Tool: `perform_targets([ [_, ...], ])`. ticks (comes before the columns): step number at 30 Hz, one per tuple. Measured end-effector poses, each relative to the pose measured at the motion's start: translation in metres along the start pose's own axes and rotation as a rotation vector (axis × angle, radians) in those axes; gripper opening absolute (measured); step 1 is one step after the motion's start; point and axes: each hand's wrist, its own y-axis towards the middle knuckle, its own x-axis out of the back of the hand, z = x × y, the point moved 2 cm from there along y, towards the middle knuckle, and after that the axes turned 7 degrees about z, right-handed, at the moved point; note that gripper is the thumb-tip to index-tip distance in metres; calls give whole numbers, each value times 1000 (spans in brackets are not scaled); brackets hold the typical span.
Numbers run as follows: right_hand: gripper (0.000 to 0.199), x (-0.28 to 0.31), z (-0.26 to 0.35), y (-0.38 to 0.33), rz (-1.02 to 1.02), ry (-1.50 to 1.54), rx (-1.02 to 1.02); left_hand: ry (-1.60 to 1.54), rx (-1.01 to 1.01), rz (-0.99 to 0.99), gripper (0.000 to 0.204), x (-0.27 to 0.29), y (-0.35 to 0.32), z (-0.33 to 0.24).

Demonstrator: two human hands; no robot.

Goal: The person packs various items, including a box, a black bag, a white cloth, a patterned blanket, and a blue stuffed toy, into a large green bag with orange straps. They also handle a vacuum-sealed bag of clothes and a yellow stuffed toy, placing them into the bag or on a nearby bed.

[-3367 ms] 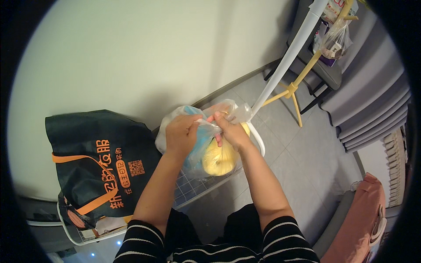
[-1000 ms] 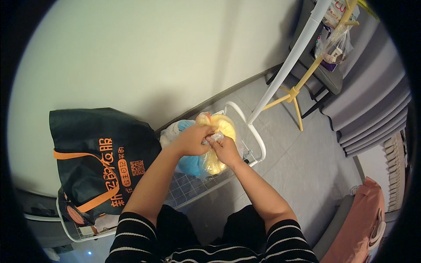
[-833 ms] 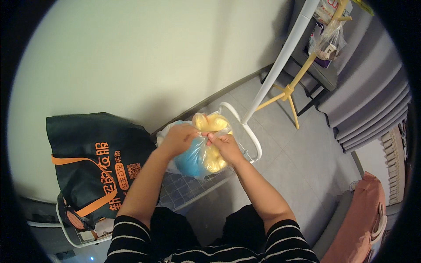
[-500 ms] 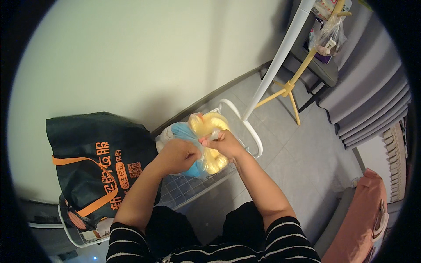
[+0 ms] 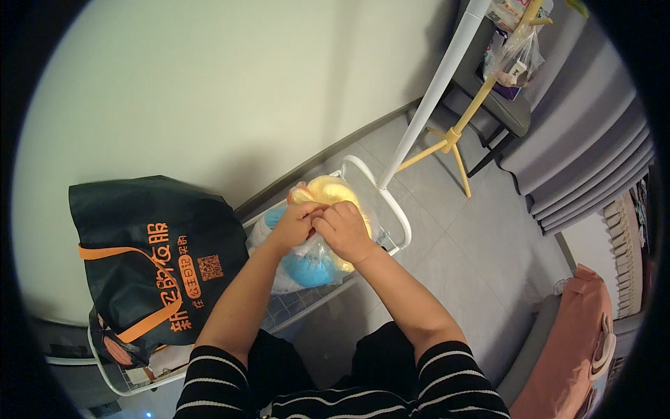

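A clear plastic bag (image 5: 283, 281) with a bright blue bundle (image 5: 308, 271) and a soft yellow bundle (image 5: 332, 190) inside rests on the white wire rack (image 5: 300, 307). Over its top, my left hand (image 5: 296, 227) and my right hand (image 5: 345, 232) meet with curled fingers, pinching the gathered plastic between them. The fingertips overlap, so the exact spot they grip is partly hidden. Beside the bag on the left stands a large black tote bag (image 5: 139, 230) with orange straps and orange printing.
A white upright pole (image 5: 433, 98) rises from the rack's far right end. Beyond it stand a yellow coat stand (image 5: 453, 141) hung with plastic bags and a dark chair (image 5: 509, 115). Grey curtains (image 5: 586, 140) hang at right, above a pink cloth (image 5: 569, 342). A pale wall (image 5: 230, 91) runs behind.
My hands have come together over the plastic bag, the left moving up and right, the right slightly left. More of the blue bundle shows below them.
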Motion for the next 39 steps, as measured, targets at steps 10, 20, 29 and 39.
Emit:
perform_targets([
  [10, 10, 12, 3, -9, -68, 19, -30, -19, 226, 314, 24, 27, -4, -6],
  [20, 13, 9, -19, -9, -62, 340, -226, 921, -577, -36, 9, 17, 3, -7],
  [29, 16, 36, -19, 0, 32, 179, -343, 1480, -469, -122, 13, 17, -18, -58],
  [39, 27, 26, -7, -45, 203, 356, -406, 1208, -436, -146, 16, 18, -42, 6],
])
